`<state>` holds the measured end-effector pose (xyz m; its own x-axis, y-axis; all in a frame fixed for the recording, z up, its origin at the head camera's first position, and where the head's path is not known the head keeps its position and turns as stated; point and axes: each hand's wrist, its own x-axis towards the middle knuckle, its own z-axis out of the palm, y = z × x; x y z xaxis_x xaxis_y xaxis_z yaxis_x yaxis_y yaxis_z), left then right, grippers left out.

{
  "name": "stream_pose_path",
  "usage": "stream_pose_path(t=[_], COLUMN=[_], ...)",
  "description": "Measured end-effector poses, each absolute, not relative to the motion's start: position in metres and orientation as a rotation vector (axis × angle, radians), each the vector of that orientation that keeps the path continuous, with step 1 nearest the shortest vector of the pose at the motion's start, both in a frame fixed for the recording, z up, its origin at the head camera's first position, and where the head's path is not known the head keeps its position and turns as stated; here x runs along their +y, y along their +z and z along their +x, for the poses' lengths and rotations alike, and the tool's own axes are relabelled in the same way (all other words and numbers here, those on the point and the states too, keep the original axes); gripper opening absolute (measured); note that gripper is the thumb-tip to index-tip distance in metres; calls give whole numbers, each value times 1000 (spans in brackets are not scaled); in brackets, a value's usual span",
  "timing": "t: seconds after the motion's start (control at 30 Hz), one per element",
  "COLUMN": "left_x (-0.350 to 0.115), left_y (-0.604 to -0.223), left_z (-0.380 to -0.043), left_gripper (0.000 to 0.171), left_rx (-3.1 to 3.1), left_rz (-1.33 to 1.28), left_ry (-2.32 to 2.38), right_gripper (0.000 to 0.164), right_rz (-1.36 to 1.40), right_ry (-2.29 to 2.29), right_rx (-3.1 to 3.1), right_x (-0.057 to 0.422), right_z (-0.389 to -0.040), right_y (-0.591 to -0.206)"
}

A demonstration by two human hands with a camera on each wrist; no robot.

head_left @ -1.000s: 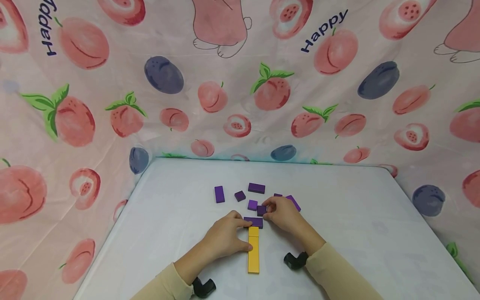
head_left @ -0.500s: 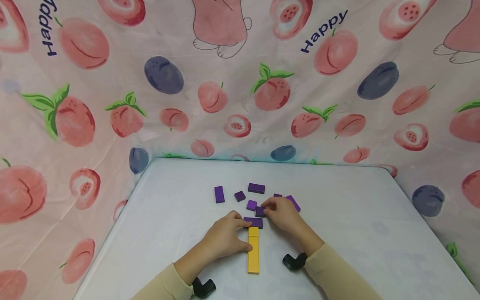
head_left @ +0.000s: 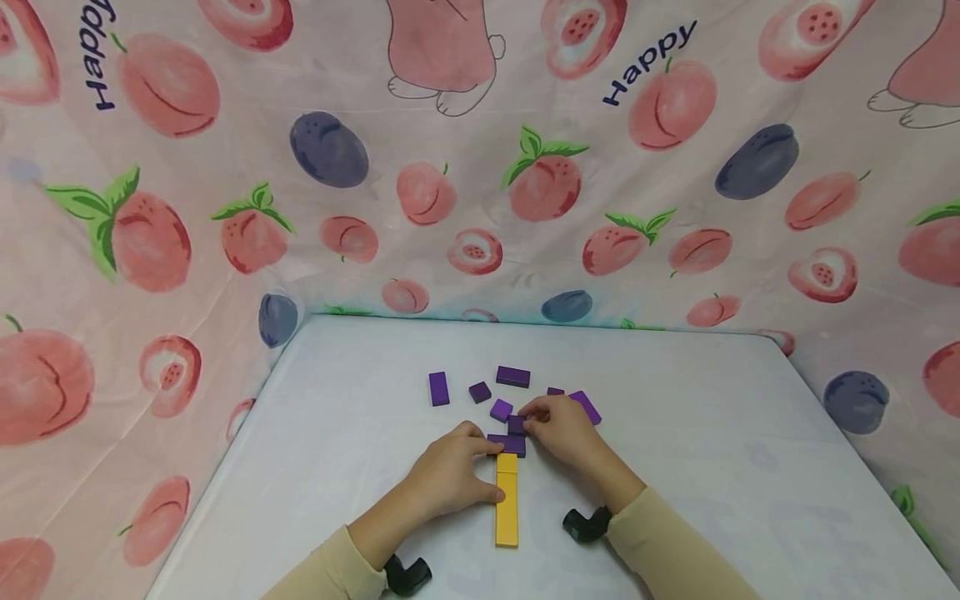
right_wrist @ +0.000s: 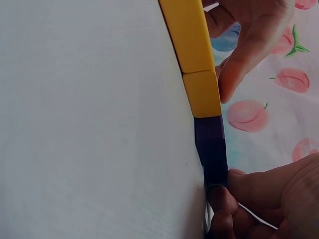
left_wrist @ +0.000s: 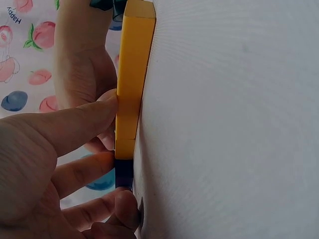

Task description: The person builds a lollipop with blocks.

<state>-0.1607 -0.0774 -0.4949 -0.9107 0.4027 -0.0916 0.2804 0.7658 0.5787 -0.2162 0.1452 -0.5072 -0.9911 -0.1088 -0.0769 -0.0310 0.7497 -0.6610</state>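
Note:
On the white table, a long yellow block (head_left: 507, 521) and a short yellow block (head_left: 507, 464) lie end to end. Across their far end sits a purple block (head_left: 514, 444). My left hand (head_left: 446, 473) rests along the left side, thumb against the long yellow block and index fingertip on the purple one. Thumb and fingers of my right hand (head_left: 564, 429) pinch a small dark purple block (head_left: 516, 425) just beyond the crosswise block. In the right wrist view this dark block (right_wrist: 215, 162) lines up with the yellow pieces.
A small lighter purple block (head_left: 501, 409) lies just behind the pinched one. Farther back are more purple blocks (head_left: 513, 377), one upright-lying piece (head_left: 438, 389) at left and another (head_left: 585, 407) partly behind my right hand. A fruit-print cloth (head_left: 480, 167) hangs behind the table.
My right hand has slid slightly left and nearer, bringing the small dark purple block close to the crosswise block. The lighter small block has shifted left and turned. My left hand stays put.

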Motion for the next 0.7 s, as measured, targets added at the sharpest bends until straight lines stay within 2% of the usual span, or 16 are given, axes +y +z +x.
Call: stream_pose_path(t=[0.7], left_x=[-77], left_y=[-495], left_z=[-161], left_gripper=[67], left_rx=[2745], left_rz=[532], left_ry=[853], right_gripper=[13], right_rz=[-159], right_ry=[-1066], right_rx=[2820], right_x=[145], right_z=[-215], right_y=[-506])
